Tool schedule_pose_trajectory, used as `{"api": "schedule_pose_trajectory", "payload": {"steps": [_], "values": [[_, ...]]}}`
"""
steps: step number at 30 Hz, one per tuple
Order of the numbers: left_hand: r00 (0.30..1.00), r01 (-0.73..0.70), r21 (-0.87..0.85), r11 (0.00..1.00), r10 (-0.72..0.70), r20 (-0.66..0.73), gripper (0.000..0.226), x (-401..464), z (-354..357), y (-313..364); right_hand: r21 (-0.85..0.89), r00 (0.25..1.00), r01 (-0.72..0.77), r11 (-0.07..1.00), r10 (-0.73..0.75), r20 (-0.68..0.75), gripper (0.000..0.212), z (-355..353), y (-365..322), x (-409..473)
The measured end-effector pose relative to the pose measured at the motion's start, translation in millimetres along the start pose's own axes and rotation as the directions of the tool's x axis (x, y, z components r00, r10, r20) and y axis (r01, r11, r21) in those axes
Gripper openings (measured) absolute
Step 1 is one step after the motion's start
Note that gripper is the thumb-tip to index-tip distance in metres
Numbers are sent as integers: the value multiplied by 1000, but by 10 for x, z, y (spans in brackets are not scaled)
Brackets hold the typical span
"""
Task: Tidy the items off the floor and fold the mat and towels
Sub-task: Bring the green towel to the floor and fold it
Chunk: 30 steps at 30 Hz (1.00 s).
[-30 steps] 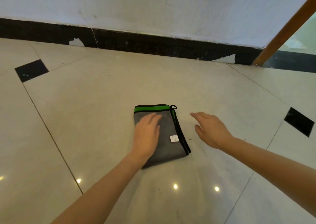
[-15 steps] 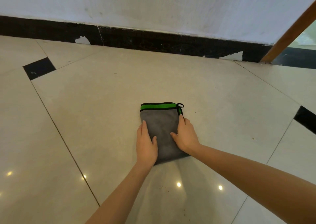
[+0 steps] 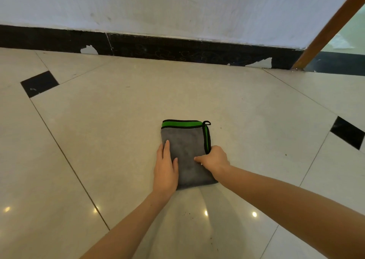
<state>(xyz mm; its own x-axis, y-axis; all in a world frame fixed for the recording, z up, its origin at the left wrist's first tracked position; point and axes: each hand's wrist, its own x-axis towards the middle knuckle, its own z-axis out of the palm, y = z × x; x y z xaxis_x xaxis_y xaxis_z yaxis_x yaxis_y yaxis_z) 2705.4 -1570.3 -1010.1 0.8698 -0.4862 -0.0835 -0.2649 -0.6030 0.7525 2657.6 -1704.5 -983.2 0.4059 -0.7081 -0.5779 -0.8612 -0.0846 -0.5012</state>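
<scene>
Folded grey towel (image 3: 186, 152) flat on the tiled floor (image 3: 118, 140), green-and-black trim along its far and right edges, hang loop at the far right corner. Left hand (image 3: 166, 169) laid on the towel's left edge, fingers straight and together, thumb on the cloth. Right hand (image 3: 214, 159) at the right edge, fingers curled under, thumb across the top, pinching the towel. Grey cloth bare between both grips.
</scene>
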Motion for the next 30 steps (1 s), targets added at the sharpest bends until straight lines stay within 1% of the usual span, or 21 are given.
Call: {"api": "schedule_pose_trajectory", "payload": {"steps": [2, 3, 4, 5, 6, 7, 8, 9, 11, 12, 13, 14, 16, 17, 18, 20, 21, 23, 25, 28, 30], "values": [[999, -17, 44, 999, 15, 29, 62, 40, -62, -14, 161, 998, 1, 987, -10, 56, 30, -24, -43, -43], [998, -54, 99, 994, 50, 42, 66, 79, -106, -25, 183, 997, 42, 982, -52, 52, 27, -46, -69, -64], [992, -122, 177, 977, 117, 40, 72, 139, -164, -18, 154, 991, 127, 980, -132, 26, 25, -77, -104, -80], [974, -225, 272, 936, 223, 36, 79, 220, -237, -3, 80, 971, 240, 967, -240, -8, 23, -126, -144, -88], [939, -333, 351, 875, 341, 40, 87, 316, -315, 25, -28, 930, 365, 931, -366, -44, 22, -187, -204, -92], [892, -429, 401, 810, 450, 44, 94, 414, -393, 68, -168, 865, 478, 862, -495, -79, 20, -250, -274, -93], [839, -509, 426, 748, 542, 50, 98, 502, -474, 135, -312, 772, 570, 760, -625, -113, 19, -320, -347, -88], [781, -579, 437, 689, 623, 53, 98, 573, -553, 222, -439, 654, 632, 639, -743, -139, 20, -384, -404, -60], [680, -663, 469, 583, 731, 54, 93, 653, -675, 395, -629, 389, 669, 395, -908, -156, 23, -474, -483, 30], [653, -669, 511, 539, 755, 59, 91, 667, -691, 436, -691, 271, 660, 296, -951, -149, 23, -492, -494, 53], [642, -658, 564, 499, 763, 74, 90, 672, -690, 442, -732, 184, 648, 211, -976, -119, 20, -488, -487, 62], [642, -645, 604, 469, 761, 94, 90, 664, -677, 418, -750, 108, 650, 124, -992, -71, 17, -469, -465, 64], [626, -656, 630, 415, 766, 147, 86, 638, -613, 296, -756, -5, 653, -49, -998, 60, 26, -408, -371, 50], [607, -678, 617, 400, 777, 164, 77, 620, -578, 218, -766, -34, 630, -127, -990, 136, 29, -372, -300, 30], [586, -703, 590, 397, 793, 165, 64, 596, -554, 148, -778, -47, 599, -190, -978, 203, 30, -345, -226, 8], [558, -741, 527, 415, 818, 140, 43, 538, -545, 52, -785, -49, 568, -247, -962, 268, 32, -356, -103, -23], [561, -751, 494, 438, 818, 127, 39, 503, -555, 19, -785, -55, 565, -254, -961, 271, 34, -394, -67, -26], [573, -756, 444, 482, 815, 91, 39, 442, -583, -15, -785, -80, 573, -237, -969, 234, 33, -500, -36, -5], [567, -753, 427, 500, 823, 37, 35, 411, -620, -19, -769, -95, 605, -205, -978, 186, 25, -612, -24, 21], [555, -751, 406, 520, 831, -38, 24, 441, -708, -14, -712, -72, 685, -155, -987, 146, 19, -736, -65, 18], [556, -748, 395, 533, 829, -65, 20, 497, -784, -20, -677, -60, 723, -138, -989, 137, 13, -798, -148, -4]]}}
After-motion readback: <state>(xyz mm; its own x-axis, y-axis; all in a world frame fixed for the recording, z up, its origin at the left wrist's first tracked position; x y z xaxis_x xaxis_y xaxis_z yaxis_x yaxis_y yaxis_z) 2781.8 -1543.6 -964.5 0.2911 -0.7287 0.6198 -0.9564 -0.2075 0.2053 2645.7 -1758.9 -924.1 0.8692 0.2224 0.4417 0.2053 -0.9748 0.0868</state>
